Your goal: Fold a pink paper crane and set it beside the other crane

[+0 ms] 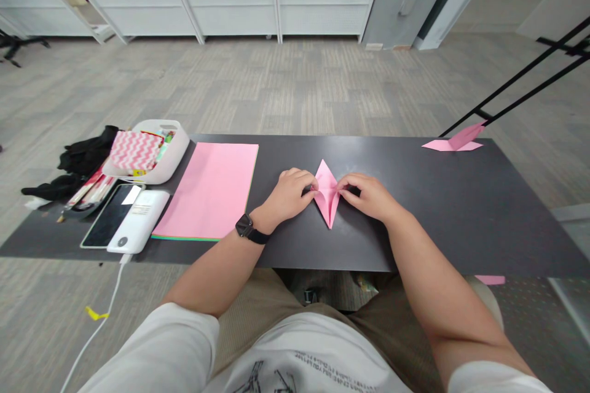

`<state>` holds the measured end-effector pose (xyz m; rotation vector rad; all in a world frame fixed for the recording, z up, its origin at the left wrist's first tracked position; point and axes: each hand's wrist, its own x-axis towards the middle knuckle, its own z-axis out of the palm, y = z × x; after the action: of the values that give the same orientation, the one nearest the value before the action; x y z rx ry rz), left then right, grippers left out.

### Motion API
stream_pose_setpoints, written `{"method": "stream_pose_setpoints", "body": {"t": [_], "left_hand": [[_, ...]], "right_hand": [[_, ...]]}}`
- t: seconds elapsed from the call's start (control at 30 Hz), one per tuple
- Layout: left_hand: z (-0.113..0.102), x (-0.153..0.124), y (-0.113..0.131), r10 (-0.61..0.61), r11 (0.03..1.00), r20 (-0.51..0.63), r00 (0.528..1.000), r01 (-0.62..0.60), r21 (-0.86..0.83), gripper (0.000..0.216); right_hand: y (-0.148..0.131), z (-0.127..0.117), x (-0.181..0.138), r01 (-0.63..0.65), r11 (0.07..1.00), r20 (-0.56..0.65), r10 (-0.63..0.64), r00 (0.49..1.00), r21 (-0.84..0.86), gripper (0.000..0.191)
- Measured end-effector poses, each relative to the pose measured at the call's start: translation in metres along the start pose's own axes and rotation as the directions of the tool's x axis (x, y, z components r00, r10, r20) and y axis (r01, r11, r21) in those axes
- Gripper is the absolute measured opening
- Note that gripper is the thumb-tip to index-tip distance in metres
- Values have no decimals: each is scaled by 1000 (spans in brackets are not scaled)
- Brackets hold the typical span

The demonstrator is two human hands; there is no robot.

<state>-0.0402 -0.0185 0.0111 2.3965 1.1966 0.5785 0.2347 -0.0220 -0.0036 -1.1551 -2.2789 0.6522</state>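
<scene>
In the head view we see a folded pink paper (327,196), a long diamond shape with its sharper tip pointing towards the person, lying flat near the middle of the dark table (461,215). The left hand (291,193), with a black smartwatch (246,226) on its wrist, is curled and nips the paper's left edge at the waist. The right hand (369,195) is closed in the same way on the right edge, thumb and forefinger together. We judge that uneven pressure is the main risk: if one hand pulls harder, the paper could skate on the smooth tabletop or a crease could run off the centre line and leave lopsided flaps. A hard pinch at the narrow waist might also tear it. To the left lies a stack of pink sheets (209,190), then a white power bank (138,221) just beside a smartphone (107,221), with a white cable (99,325) dropping off the table edge. Behind them a white tray (177,153) holds a chevron-patterned pouch (134,150). Another folded pink piece (454,142) sits at the far right corner, well apart. The power bank carries a label and the shirt has print, but we can read neither.
</scene>
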Motion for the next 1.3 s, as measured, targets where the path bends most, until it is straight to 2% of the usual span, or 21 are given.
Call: {"method": "stream_pose_setpoints", "body": {"t": [0.13,0.33,0.43,0.6,0.73,0.83,0.93,1.1,1.3], "left_hand": [[-1,0,-2,57,998,27,998,-56,-39,14],[5,-1,-13,172,985,45,984,-172,4,40],[5,0,-15,161,984,43,986,-164,64,39],[2,1,-16,115,986,65,991,-122,110,46],[3,0,-15,77,989,64,995,-84,120,39],[5,-1,-14,62,990,24,998,-65,127,26],[5,-2,-14,63,990,34,997,-67,126,21],[4,-2,-16,73,986,85,994,-85,141,27],[9,-2,-12,216,969,78,973,-224,109,33]], "right_hand": [[1,2,-1,4,1000,-8,-4,1000,14,14],[5,1,-1,64,997,-67,-61,996,40,21],[5,-1,-2,110,993,-86,-105,991,49,29],[7,0,-1,60,998,-99,-58,993,17,20],[14,1,-1,12,998,-81,-18,997,-69,24],[18,3,-3,-8,989,-57,-1,998,-145,14],[19,4,-5,-21,976,-32,15,999,-216,5],[14,6,-5,16,964,-6,-18,1000,-266,19],[7,5,-5,30,965,37,-21,999,-260,30]]}}
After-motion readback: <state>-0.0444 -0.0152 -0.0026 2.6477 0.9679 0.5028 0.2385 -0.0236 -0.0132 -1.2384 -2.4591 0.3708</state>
